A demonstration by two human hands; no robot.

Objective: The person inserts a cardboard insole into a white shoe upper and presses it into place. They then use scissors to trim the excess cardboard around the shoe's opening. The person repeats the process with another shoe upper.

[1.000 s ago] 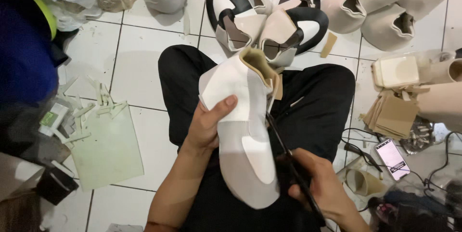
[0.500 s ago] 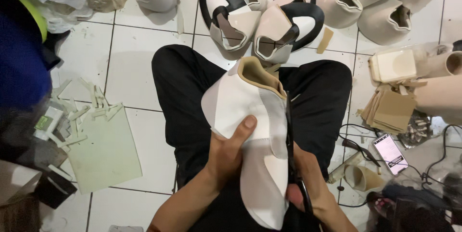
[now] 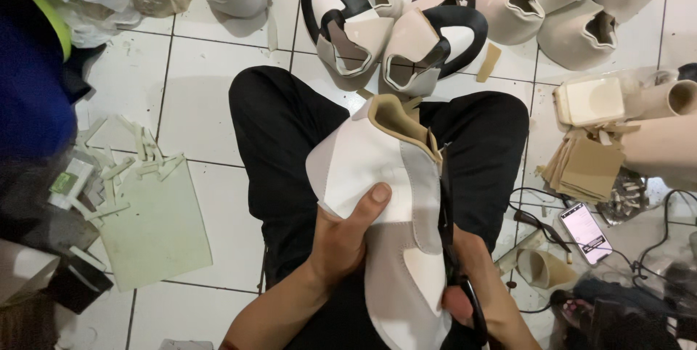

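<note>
My left hand (image 3: 347,237) grips a white and grey shoe upper (image 3: 385,197) with a tan lining, thumb pressed on its white panel, held over my lap in black trousers (image 3: 290,132). My right hand (image 3: 475,288) holds black scissors (image 3: 451,248) whose blades run up along the upper's right edge. The lower part of the right hand is hidden behind the upper and the scissor handles.
Several finished black-and-white uppers (image 3: 385,23) and beige uppers (image 3: 573,1) lie on the white tiled floor ahead. A pale green sheet (image 3: 152,219) with trimmed strips lies left. Tan cut pieces (image 3: 588,168), a phone (image 3: 587,232) and cables lie right. A person in blue (image 3: 33,88) sits far left.
The upper has turned and shifted right in my lap; my left thumb now lies across its white panel. The scissors have moved up along the right edge.
</note>
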